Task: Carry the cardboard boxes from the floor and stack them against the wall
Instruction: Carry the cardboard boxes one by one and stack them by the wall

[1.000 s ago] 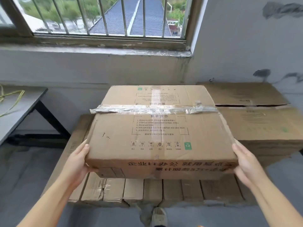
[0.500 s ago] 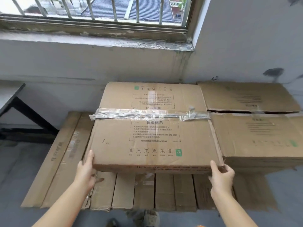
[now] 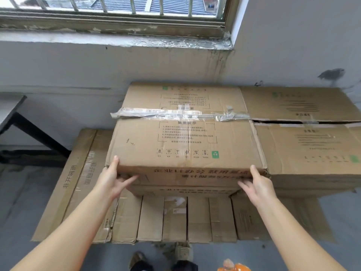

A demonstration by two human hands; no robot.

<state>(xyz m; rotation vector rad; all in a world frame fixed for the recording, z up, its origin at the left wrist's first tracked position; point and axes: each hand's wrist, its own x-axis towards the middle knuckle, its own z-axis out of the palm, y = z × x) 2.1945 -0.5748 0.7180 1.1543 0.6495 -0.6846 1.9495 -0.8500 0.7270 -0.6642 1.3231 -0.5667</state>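
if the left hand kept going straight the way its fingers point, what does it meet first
The left hand is at the near-left corner of the taped box, fingers angled up and right under its front edge. Going on, it would probably meet that box's front face or the box beneath; depth is unclear.

We are in a bare storage room, not a lived-in one. We see rough grey walls (image 3: 293, 45) with stains and a crumbling sill (image 3: 136, 41) under a barred window (image 3: 117, 6) that looks onto roofs. Taped cartons (image 3: 185, 137) stand stacked against the wall on flattened cardboard (image 3: 82, 182) over a grey floor (image 3: 23, 202), beside a plain table (image 3: 9, 110).
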